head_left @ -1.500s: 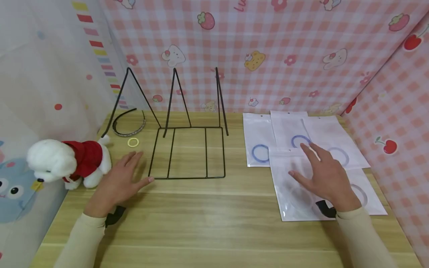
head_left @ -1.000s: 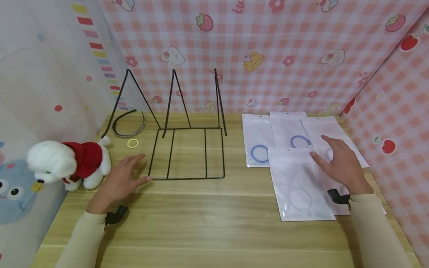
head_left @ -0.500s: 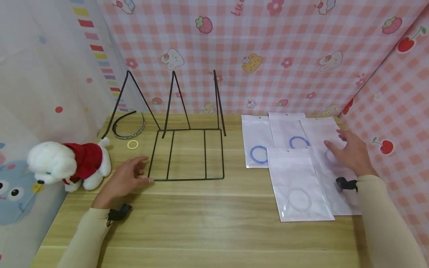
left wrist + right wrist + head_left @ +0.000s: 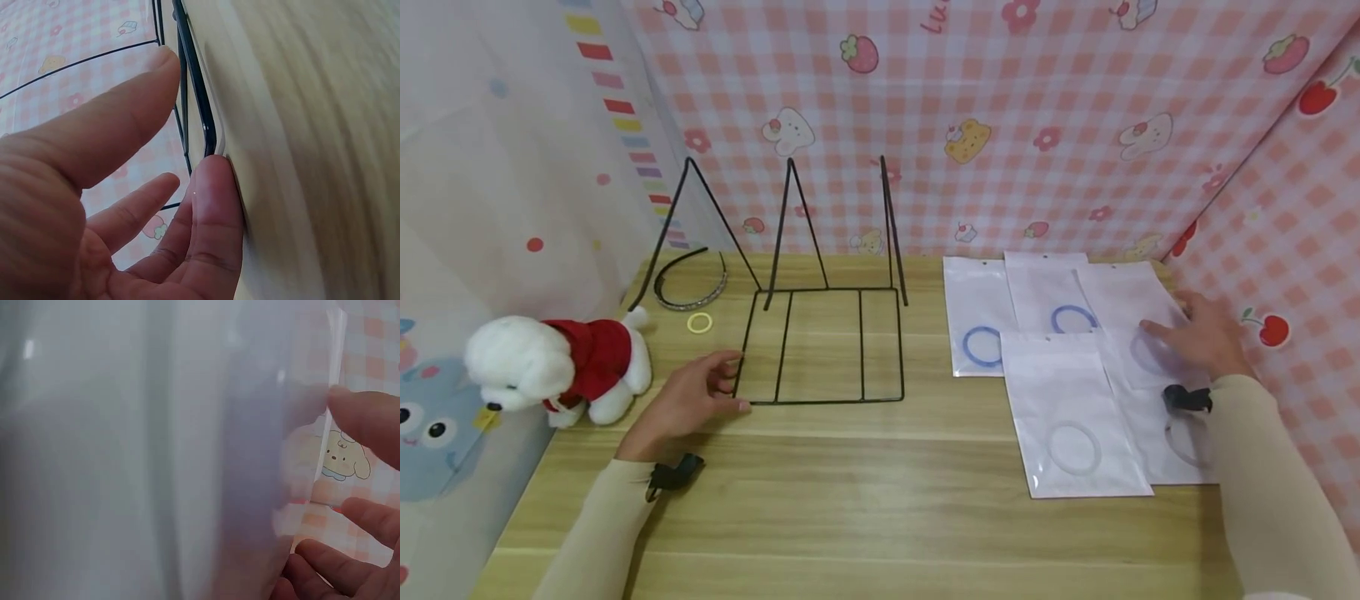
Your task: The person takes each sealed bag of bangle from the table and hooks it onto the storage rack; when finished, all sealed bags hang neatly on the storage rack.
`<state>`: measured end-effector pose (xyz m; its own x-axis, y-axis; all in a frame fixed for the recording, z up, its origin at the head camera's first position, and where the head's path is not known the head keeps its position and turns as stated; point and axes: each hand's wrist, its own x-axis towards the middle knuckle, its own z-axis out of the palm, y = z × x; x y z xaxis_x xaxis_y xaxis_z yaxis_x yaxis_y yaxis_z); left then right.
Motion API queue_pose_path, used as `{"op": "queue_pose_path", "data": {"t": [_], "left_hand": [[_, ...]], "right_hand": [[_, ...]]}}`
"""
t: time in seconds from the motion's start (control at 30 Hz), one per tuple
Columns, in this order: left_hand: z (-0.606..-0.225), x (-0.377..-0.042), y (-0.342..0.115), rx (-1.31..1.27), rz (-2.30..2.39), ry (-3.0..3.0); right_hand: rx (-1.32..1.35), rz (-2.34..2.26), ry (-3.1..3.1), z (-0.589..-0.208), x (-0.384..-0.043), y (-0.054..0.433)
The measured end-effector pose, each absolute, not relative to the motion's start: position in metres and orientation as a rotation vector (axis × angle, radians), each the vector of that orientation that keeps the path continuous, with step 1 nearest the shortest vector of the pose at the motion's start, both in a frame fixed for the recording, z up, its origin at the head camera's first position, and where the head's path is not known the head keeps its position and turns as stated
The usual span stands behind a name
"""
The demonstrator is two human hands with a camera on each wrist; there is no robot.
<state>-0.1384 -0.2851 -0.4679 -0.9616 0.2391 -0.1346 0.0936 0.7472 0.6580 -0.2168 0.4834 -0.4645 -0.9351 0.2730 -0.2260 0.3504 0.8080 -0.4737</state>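
At the front left corner of the black wire rack (image 4: 861, 346), my left hand (image 4: 688, 396) has its fingers loosely bent, thumb and forefinger apart. The left wrist view has one fingertip right at the end of the dark rod (image 4: 199, 87). My right hand (image 4: 1206, 337) rests by the right side of the upper right white bag (image 4: 1120, 292), which shows a faint ring. Its thumb lies over the bag's face, and the other fingers reach along its edge. Bag film (image 4: 112, 456) fills much of the right wrist view, partly blurred, with the thumb (image 4: 369, 422) against its edge.
A white flat bag (image 4: 1052, 375) lies in front, overlapping another bag (image 4: 1157, 462). Two bags with blue rings lie behind. A plush dog (image 4: 598, 354) in red stands left, near a headband (image 4: 696, 305) and a yellow ring (image 4: 690, 322). A fabric wall borders the right.
My right hand has moved right, from above the bags to the right edge of the upper right one. The left hand has shifted slightly right and its fingers have bent inward.
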Motion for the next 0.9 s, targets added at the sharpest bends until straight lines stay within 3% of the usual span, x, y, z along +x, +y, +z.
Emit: {"op": "queue_pose_path", "data": {"t": [0.57, 0.9], "left_hand": [[-0.468, -0.142, -0.281, 0.243, 1.002, 2.735], [-0.471, -0.146, -0.285, 0.243, 0.977, 2.746]], "right_hand": [[0.566, -0.952, 2.797, -0.469, -0.217, 0.488], [0.394, -1.279, 2.859, -0.466, -0.211, 0.489]]}}
